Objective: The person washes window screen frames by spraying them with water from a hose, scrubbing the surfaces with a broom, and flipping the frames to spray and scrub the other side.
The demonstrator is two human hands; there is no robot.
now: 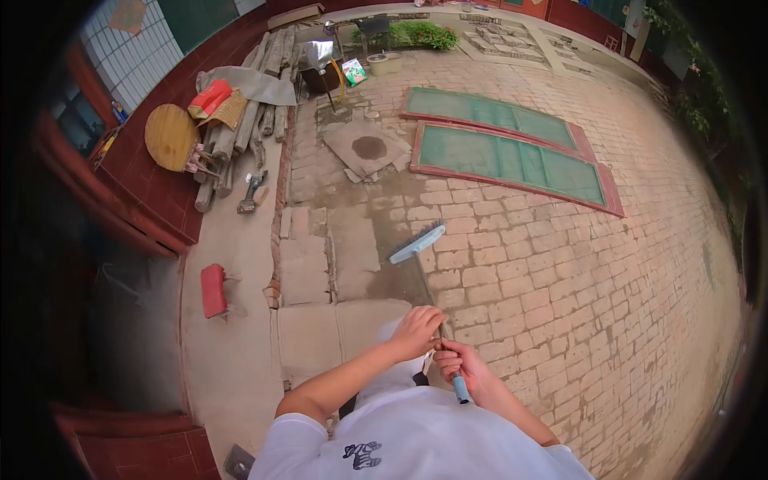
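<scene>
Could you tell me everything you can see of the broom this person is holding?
The long-handled broom with a pale blue, plastic-looking head has dark bristles along the head's far edge. Its thin handle slants back toward the person, ending in a blue-grey grip. The left hand holds the handle nearer the head, the right hand nearer the grip. The head sits slantwise where a dark ground patch meets tan brick paving; whether the bristles touch the ground is hard to tell.

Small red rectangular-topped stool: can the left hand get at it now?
Probably not: the left hand grips a long-handled broom with a pale-blue head, and the stool is off to the left, apparently out of reach. Nothing visible blocks the way, though.
</scene>
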